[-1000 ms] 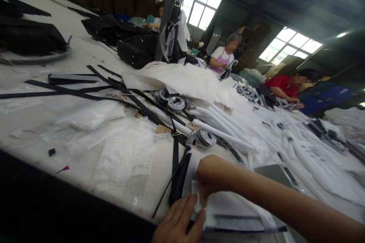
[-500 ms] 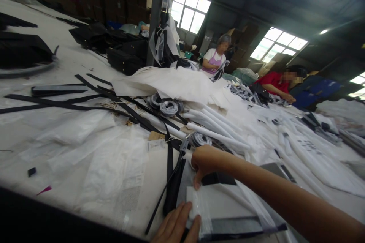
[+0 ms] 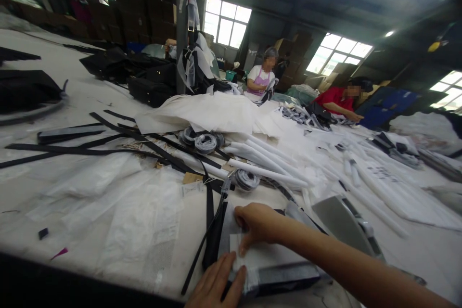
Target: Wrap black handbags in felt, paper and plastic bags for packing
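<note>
A flat grey-and-black bundle with a white sheet (image 3: 267, 257) over it lies at the table's near edge. My left hand (image 3: 220, 281) rests on its lower left corner, fingers stretched out and slightly apart. Over its upper left part is my right hand (image 3: 258, 226), fingers curled in and thumb pointing down onto the white sheet; whatever they grip is hidden. A grey band (image 3: 281, 273) crosses the bundle's near side. Along its left edge runs a black strap (image 3: 212, 245), near a thin black cord. Right of my right hand lies a grey panel with dark edging (image 3: 337, 224).
Coiled grey strips (image 3: 246, 179), white rolls (image 3: 267, 166) and long black straps (image 3: 90, 150) lie beyond the bundle. Clear plastic bags (image 3: 140, 221) spread to the left. A post (image 3: 181, 38) rises behind a pile of white sheets (image 3: 212, 110). Two people work at the far side.
The view has tilted up slightly. The film that stretched right from the bundle no longer shows there, and more of the grey panel is visible. My left hand stays on the corner.
</note>
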Demonstrator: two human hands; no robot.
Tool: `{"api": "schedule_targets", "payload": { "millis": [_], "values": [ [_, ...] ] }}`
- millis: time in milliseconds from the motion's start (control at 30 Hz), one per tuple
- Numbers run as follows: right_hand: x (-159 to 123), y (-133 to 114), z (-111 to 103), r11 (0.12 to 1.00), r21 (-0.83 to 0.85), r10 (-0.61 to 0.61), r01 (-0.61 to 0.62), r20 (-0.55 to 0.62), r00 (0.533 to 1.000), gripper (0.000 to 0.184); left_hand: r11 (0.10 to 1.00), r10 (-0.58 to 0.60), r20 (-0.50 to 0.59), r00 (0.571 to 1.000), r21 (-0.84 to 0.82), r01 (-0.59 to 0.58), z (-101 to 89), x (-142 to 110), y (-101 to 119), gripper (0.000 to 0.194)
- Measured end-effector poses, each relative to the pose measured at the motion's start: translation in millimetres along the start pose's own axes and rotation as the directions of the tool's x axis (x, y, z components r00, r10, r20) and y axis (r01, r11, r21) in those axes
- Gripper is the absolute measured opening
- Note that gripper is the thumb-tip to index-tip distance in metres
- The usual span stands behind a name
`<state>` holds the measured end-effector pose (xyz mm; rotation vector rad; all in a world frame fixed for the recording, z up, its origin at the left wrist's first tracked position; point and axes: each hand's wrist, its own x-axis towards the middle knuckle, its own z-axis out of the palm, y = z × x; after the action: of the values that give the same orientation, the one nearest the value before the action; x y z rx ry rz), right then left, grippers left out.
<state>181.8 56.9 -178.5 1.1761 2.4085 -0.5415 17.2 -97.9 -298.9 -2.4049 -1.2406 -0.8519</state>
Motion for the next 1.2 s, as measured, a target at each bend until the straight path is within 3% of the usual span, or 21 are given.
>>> {"api": "schedule_targets", "payload": {
  "millis": [133, 267, 400, 500, 567, 667, 767, 833, 900, 1000, 1067, 1100, 1167, 1200],
  "values": [
    [6, 8, 2, 0.999, 0.038, -0.02, 0.022, -0.056, 0.998, 0.04, 1.0, 0.005, -0.014, 1.0, 0.013, -0.005, 0.9, 1, -4, 0.052],
    [-7, 11, 3, 0.999, 0.042, 0.038, -0.029, -0.232, 0.972, 0.018, 0.998, -0.006, 0.018, 1.0, -0.059, 0.007, -4.2, 2, -3, 0.07],
    [-30, 2, 12, 0.994, 0.063, 0.106, -0.089, -0.387, 0.916, 0.023, 0.993, -0.006, 0.048, 0.999, -0.118, 0.011, -11.2, 2, -1, 0.079],
    [-37, -5, 23, 0.993, 0.082, 0.108, -0.084, -0.373, 0.922, 0.054, 0.987, -0.048, 0.076, 0.996, -0.15, 0.059, -16.4, 4, 4, 0.084],
    [-31, -6, 26, 0.991, 0.098, 0.115, -0.088, -0.323, 0.939, 0.064, 0.977, -0.111, 0.099, 0.989, -0.17, 0.127, -20.0, 5, 8, 0.086],
    [-16, -2, 24, 0.988, 0.123, 0.121, -0.091, -0.26, 0.958, 0.056, 0.962, -0.164, 0.137, 0.977, -0.198, 0.189, -24.6, 9, 12, 0.087],
    [-12, -3, 18, 0.983, 0.149, 0.148, -0.108, -0.292, 0.945, 0.043, 0.959, -0.161, 0.154, 0.975, -0.21, 0.192, -27.1, 11, 12, 0.086],
    [-22, -6, 17, 0.972, 0.18, 0.212, -0.152, -0.391, 0.896, 0.034, 0.957, -0.154, 0.143, 0.978, -0.224, 0.183, -28.5, 11, 11, 0.085],
    [-43, -8, 21, 0.954, 0.23, 0.288, -0.193, -0.512, 0.809, 0.026, 0.948, -0.138, 0.129, 0.982, -0.271, 0.169, -31.1, 10, 8, 0.084],
    [-92, -5, 42, 0.918, 0.327, 0.393, -0.225, -0.664, 0.636, 0.026, 0.884, -0.146, 0.151, 0.978, -0.425, 0.198, -38.2, 10, -4, 0.074],
    [-129, 1, 68, 0.872, 0.413, 0.49, -0.263, -0.723, 0.488, 0.035, 0.791, -0.265, 0.181, 0.947, -0.521, 0.321, -42.9, 15, -17, 0.057],
    [-145, 4, 82, 0.841, 0.46, 0.541, -0.284, -0.725, 0.427, 0.04, 0.717, -0.367, 0.198, 0.909, -0.561, 0.413, -44.2, 21, -26, 0.049],
    [-168, 9, 110, 0.703, 0.653, 0.711, -0.282, -0.631, 0.311, 0.046, 0.464, -0.582, 0.299, 0.756, -0.642, 0.611, -43.6, 36, -42, 0.048],
    [-174, 10, 122, 0.612, 0.747, 0.786, -0.259, -0.536, 0.309, 0.053, 0.314, -0.644, 0.375, 0.667, -0.666, 0.677, -41.5, 46, -50, 0.053]
  ]
}}
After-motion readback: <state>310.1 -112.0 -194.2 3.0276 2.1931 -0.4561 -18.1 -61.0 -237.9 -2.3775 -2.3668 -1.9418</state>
